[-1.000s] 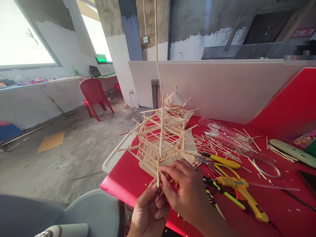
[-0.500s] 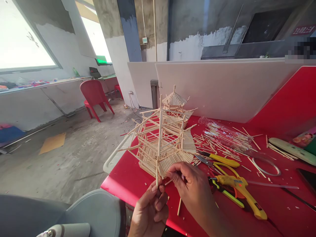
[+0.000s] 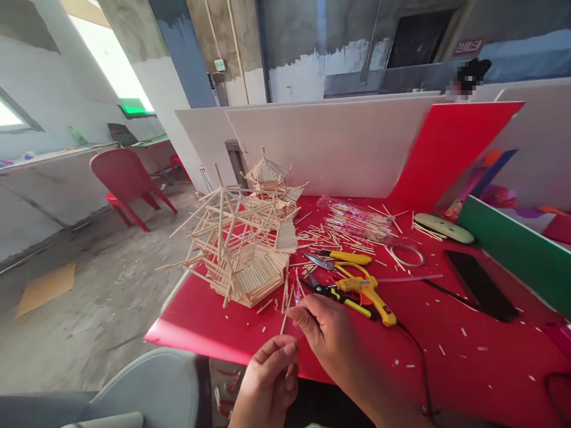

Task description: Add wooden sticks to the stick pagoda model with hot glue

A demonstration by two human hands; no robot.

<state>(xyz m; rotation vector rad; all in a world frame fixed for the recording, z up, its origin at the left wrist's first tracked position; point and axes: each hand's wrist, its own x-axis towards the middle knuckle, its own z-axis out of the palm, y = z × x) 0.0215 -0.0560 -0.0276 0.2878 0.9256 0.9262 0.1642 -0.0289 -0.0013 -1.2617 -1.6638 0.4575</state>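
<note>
Landmark: pale stick-built pavilion model (image 3: 241,255), standing at the near left edge of the red tabletop (image 3: 446,356).
Stick: thin pale wooden stick (image 3: 283,324), tilted, just in front of the model, between my two hands.
My left hand (image 3: 267,380): in front of the model, fingers curled in under the stick's lower end; I cannot tell whether they grip it.
My right hand (image 3: 328,336): front-right of the model, fingertips drawn together at the stick; grip unclear.
Yellow glue gun (image 3: 368,291): right of the model.

right hand (image 3: 328,337) touches a thin stick (image 3: 284,319) beside the stick pagoda (image 3: 236,249)
</note>
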